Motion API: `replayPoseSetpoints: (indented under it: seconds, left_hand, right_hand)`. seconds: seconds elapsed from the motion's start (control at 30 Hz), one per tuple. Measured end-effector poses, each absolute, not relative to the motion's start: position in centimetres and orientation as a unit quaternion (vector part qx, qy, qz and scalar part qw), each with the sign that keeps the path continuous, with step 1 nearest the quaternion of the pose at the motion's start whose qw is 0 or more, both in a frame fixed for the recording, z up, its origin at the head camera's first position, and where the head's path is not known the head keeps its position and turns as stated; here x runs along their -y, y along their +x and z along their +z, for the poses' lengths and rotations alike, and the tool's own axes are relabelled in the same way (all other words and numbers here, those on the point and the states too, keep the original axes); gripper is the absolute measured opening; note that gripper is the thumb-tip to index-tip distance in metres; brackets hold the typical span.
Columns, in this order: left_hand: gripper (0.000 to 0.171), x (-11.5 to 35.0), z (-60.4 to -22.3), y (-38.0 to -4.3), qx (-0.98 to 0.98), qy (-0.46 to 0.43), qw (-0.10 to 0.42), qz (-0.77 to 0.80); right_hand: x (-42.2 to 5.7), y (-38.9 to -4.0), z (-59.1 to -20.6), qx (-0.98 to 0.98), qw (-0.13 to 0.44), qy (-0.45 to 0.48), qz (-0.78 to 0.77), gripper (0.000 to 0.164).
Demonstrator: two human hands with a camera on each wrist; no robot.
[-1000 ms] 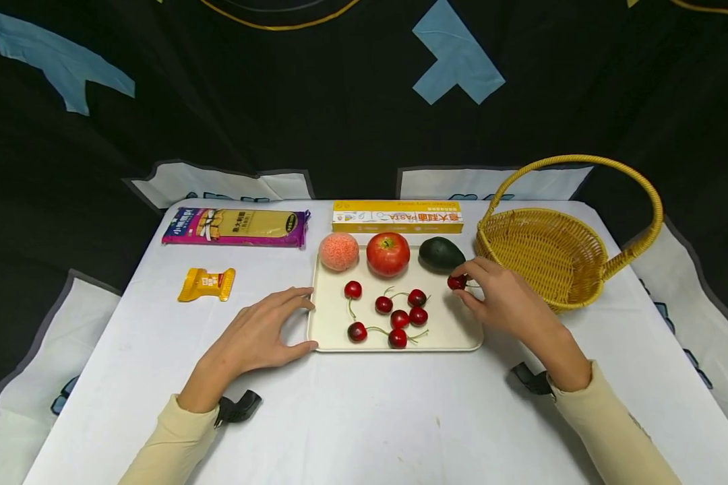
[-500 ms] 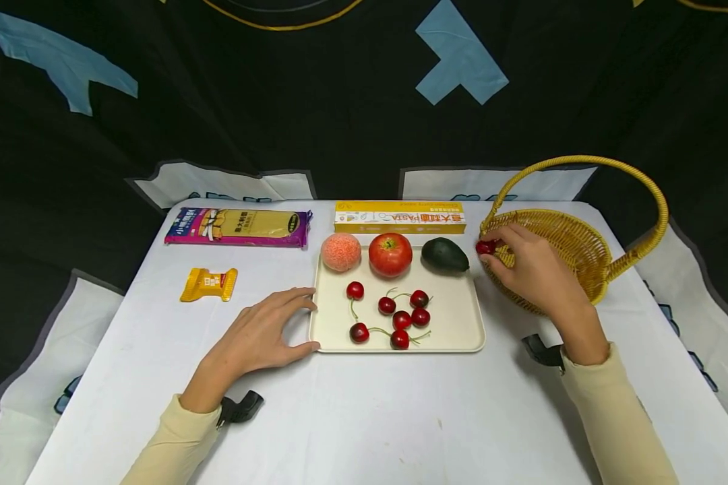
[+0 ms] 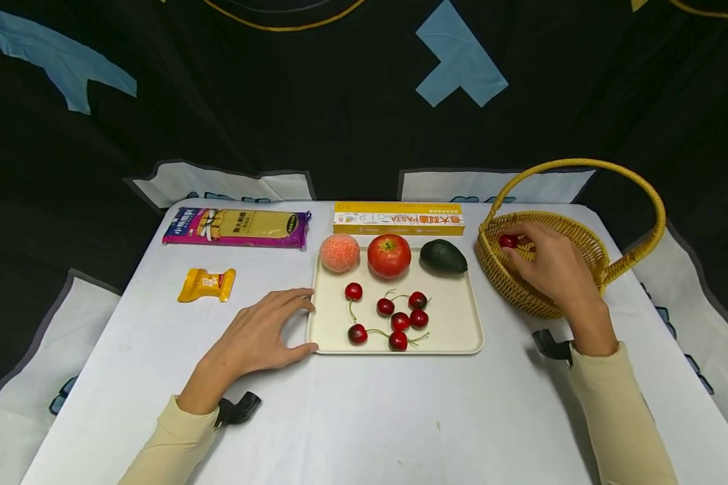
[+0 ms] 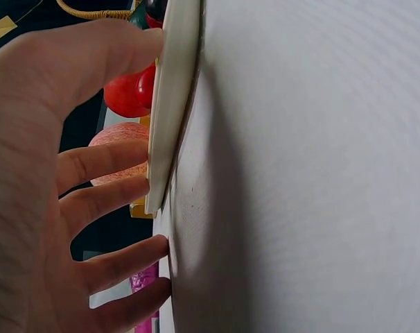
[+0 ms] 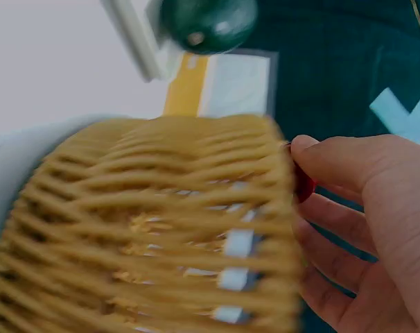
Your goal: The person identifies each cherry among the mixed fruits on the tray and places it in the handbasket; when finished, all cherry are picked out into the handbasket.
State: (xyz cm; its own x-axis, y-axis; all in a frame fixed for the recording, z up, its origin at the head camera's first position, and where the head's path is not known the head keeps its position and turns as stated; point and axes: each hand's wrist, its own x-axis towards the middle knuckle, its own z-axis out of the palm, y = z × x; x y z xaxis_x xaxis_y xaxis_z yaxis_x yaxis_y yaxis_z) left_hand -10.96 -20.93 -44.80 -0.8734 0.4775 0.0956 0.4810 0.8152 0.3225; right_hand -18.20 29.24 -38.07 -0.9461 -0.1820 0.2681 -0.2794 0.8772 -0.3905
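Between thumb and fingers, my right hand (image 3: 549, 263) pinches a dark red cherry (image 3: 508, 241) over the opening of the yellow wicker basket (image 3: 491, 283). The right wrist view shows the basket's woven side (image 5: 161, 208) close up, partly hiding that cherry (image 5: 305, 186). My left hand (image 3: 257, 333) touches the left edge of the cream tray (image 3: 455, 337) with its thumb and fingertips, fingers spread. Several cherries (image 3: 400, 321) with green stems lie on the tray. Behind them on it sit a rough pink-orange fruit (image 3: 340, 253), a red apple (image 3: 389, 256) and a dark green avocado (image 3: 443, 256).
A yellow pasta box (image 3: 398, 218) stands behind the tray. At the back left lies a purple noodle packet (image 3: 236, 228), with a small yellow wrapped snack (image 3: 207, 285) in front of it. The basket's tall handle (image 3: 582, 163) arches above its opening.
My right hand has carried the cherry rightward from beside the avocado, past the basket's left rim, to over its opening. The left hand stays at the tray's edge.
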Motion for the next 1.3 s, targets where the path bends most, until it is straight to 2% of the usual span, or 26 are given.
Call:
replayPoseSetpoints:
  seconds: [0.17, 0.4, 0.67, 0.87, 1.17, 1.3]
  left_hand:
    - [0.062, 20.9, -44.8, -10.9, 0.952, -0.25, 0.005, -0.175]
    - [0.061, 20.9, -44.9, -10.9, 0.954, -0.244, 0.001, -0.173]
    - [0.061, 21.0, -45.0, -10.8, 0.955, -0.24, 0.002, -0.175]
    - [0.062, 20.9, -44.9, -10.9, 0.954, -0.242, 0.0, -0.176]
    - [0.061, 20.9, -44.9, -11.0, 0.954, -0.243, -0.002, -0.176]
    - [0.062, 20.9, -44.9, -10.9, 0.954, -0.244, 0.0, -0.177]
  right_hand:
    - [-30.2, -18.9, -39.2, 0.966, 0.096, 0.106, 0.216, 0.033]
    - [-31.0, -19.6, -40.4, 0.973, 0.045, 0.086, 0.209, 0.039]
    - [-31.2, -20.2, -41.1, 0.975, 0.0, 0.085, 0.208, 0.035]
    - [-31.7, -20.1, -41.7, 0.977, -0.028, 0.085, 0.196, 0.037]
    - [-31.9, -20.0, -41.9, 0.979, -0.033, 0.086, 0.18, 0.041]
    - [-31.7, -19.9, -41.2, 0.982, -0.01, 0.076, 0.17, 0.046]
